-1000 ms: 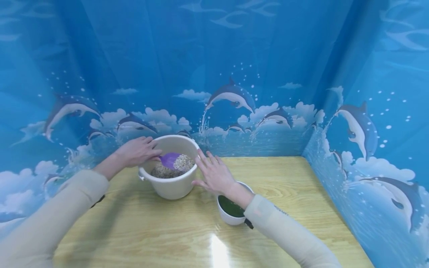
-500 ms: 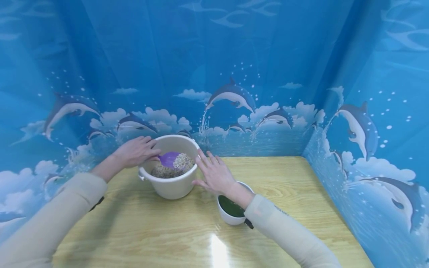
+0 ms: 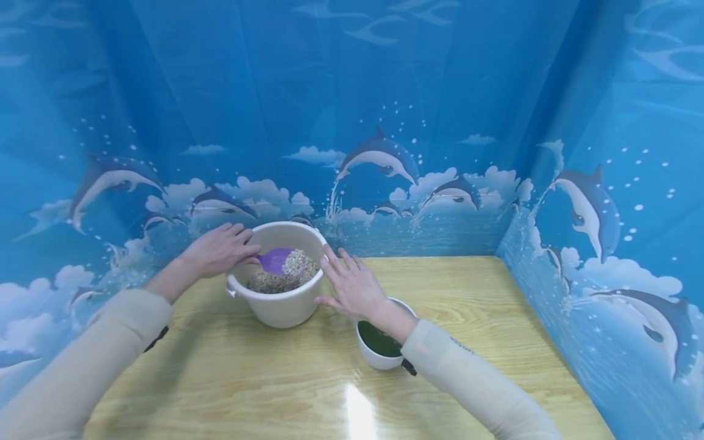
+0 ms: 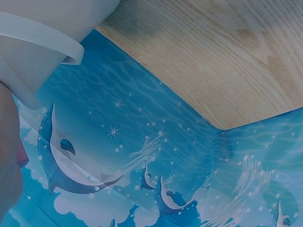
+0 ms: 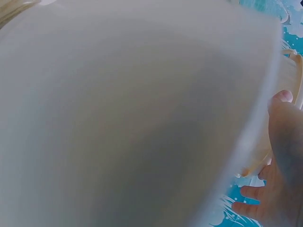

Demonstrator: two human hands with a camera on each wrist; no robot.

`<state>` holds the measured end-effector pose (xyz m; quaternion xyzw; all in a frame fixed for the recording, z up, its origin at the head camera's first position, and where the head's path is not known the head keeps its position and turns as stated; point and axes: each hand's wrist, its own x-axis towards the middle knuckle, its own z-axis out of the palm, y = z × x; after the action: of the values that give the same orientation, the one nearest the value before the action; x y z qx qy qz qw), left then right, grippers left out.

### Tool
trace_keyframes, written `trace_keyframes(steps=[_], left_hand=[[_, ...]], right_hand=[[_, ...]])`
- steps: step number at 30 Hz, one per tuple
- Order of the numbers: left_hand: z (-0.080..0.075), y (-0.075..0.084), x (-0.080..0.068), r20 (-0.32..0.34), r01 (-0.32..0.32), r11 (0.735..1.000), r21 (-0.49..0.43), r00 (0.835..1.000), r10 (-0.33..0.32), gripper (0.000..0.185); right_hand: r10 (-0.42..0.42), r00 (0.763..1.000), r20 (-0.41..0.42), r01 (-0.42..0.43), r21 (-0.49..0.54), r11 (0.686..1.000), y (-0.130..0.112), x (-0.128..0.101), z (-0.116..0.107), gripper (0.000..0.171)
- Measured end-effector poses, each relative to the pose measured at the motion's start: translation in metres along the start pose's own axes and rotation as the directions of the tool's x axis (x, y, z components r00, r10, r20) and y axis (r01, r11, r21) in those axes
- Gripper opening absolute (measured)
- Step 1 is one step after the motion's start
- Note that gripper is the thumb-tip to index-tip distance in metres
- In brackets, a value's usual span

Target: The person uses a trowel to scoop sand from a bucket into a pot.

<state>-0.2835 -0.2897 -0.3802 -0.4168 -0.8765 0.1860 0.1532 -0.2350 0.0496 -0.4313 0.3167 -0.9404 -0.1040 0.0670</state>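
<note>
A cream-white bucket (image 3: 286, 310) stands on the table, with small pale grains inside. My left hand (image 3: 219, 249) is over its left rim and grips the handle of a purple scoop (image 3: 273, 261). On the scoop's blade lies a heap of grains (image 3: 297, 261), above the rest in the bucket. The left wrist view shows only the edge of that hand (image 4: 8, 156) beside the bucket (image 4: 52, 28). My right hand (image 3: 356, 287) has its fingers spread, fingertips against the bucket's right rim. In the right wrist view its thumb and fingers are extended beside the bucket (image 5: 286, 73).
Under my right wrist stands a white bowl (image 3: 379, 362) with dark green contents, partly covered by the forearm. Both containers are on a wood-grain table (image 3: 264, 391). A blue dolphin-print curtain (image 3: 352, 122) closes in the table's back and sides.
My left hand has drawn the loaded scoop slightly to the left and up inside the bucket. The right hand and the bucket stay in place.
</note>
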Motion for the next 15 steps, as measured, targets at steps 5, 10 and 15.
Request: trace_keyframes(steps=[5, 10, 15], left_hand=[[-0.0002, 0.0008, -0.0001, -0.005, 0.012, 1.0, 0.016, 1.0, -0.012, 0.026], [-0.0008, 0.002, -0.0005, -0.012, 0.017, 1.0, 0.016, 1.0, -0.017, 0.026], [-0.0015, 0.0029, -0.0008, -0.014, 0.023, 1.0, 0.009, 1.0, -0.022, 0.026]], right_hand=[[-0.001, 1.0, -0.006, 0.001, 0.002, 1.0, -0.0001, -0.0004, -0.0005, 0.095], [0.001, 1.0, -0.009, -0.001, 0.011, 1.0, -0.0002, -0.0005, -0.0003, 0.094], [0.002, 1.0, -0.005, -0.002, 0.004, 1.0, -0.0003, -0.0003, 0.0001, 0.095]])
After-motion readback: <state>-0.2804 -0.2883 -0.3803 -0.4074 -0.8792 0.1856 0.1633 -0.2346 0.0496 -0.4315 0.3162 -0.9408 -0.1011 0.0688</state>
